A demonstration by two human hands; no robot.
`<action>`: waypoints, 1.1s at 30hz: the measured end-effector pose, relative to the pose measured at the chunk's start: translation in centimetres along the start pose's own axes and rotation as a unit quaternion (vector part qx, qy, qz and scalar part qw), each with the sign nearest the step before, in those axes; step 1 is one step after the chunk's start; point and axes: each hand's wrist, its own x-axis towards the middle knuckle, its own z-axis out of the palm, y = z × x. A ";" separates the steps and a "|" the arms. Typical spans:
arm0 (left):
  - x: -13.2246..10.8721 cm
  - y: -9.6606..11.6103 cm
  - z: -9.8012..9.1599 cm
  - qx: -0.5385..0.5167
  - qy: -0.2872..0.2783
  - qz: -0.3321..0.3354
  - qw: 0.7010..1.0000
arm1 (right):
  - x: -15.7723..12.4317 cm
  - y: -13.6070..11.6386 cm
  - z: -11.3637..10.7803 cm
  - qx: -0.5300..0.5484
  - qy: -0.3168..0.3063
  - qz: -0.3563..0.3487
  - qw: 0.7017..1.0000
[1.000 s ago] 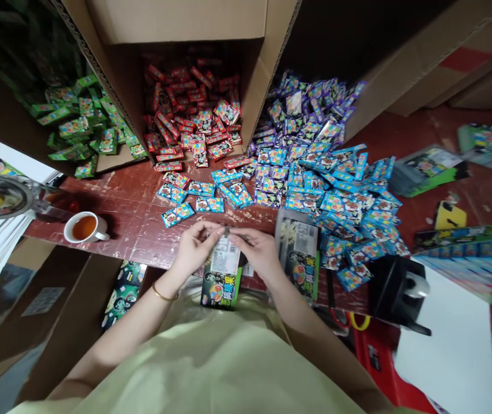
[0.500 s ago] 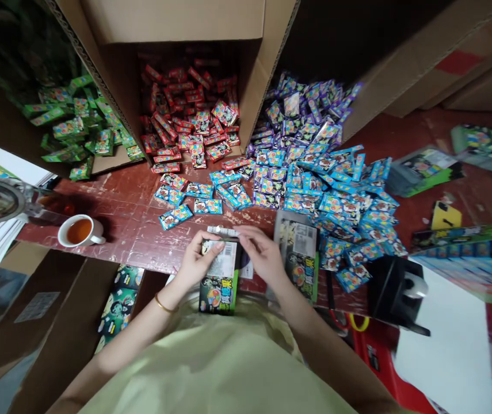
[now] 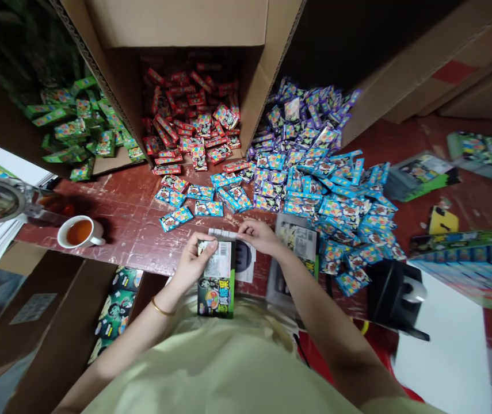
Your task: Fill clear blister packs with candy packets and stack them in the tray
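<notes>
My left hand [image 3: 197, 260] is closed on the top left of a flat printed packet [image 3: 214, 296], its thumb pressed over the white label. Bright lettering and a green edge mark the packet, which I hold near my body at the table's front edge. Just right of it, my right hand [image 3: 259, 236] has its fingers pinched together; whatever is between them is too small to make out. Under that hand lies a white printed sheet [image 3: 246, 272] with a dark round mark. Beside my right wrist is a stack of similar packets [image 3: 281, 282], partly covered by my forearm.
Small blue sachets [image 3: 340, 207] spread across the table, with purple sachets [image 3: 306, 115] behind. Cardboard boxes hold red packs [image 3: 198, 132] and green packs [image 3: 73, 126]. A cup of tea [image 3: 78, 232] stands left, a black tape dispenser [image 3: 395, 293] right.
My right hand has drawn away from the packet, up and slightly right, uncovering more of the white sheet. The packet and my left hand have shifted slightly left.
</notes>
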 end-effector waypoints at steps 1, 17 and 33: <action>0.0 0.0 0.0 -0.001 0.001 -0.002 1.000 | -0.3 0.0 -0.2 0.009 -0.006 -0.006 1.000; -0.2 0.4 0.0 -0.002 0.004 0.008 1.000 | -0.9 -1.0 2.8 -0.180 0.066 -0.206 0.959; 1.0 3.2 0.6 0.028 0.004 0.047 0.998 | -0.8 -10.1 -0.9 0.201 0.143 -0.114 0.962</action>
